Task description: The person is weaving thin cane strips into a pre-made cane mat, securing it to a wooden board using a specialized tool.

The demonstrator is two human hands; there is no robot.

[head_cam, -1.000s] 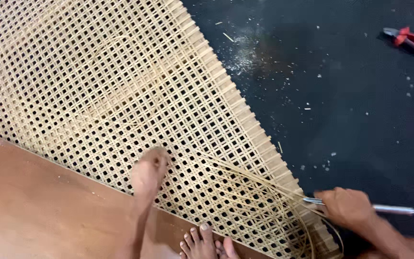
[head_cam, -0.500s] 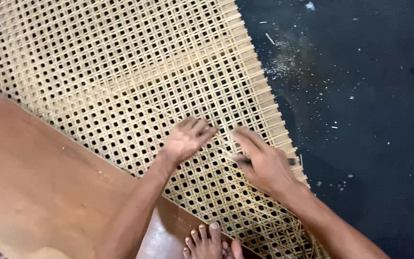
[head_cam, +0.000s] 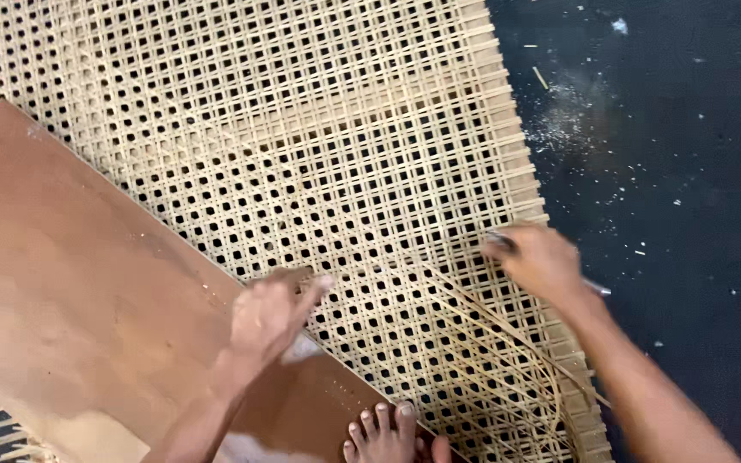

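floor (head_cam: 688,171): dark, near black | pale chips and dust (head_cam: 559,129) scattered | light: even, soft

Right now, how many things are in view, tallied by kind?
Woven cane sheet: 1
Brown wooden board: 1
Loose cane strands: 1 bundle
Slim tool in the right hand: 1
Left hand: 1
Foot: 1
Total: 7
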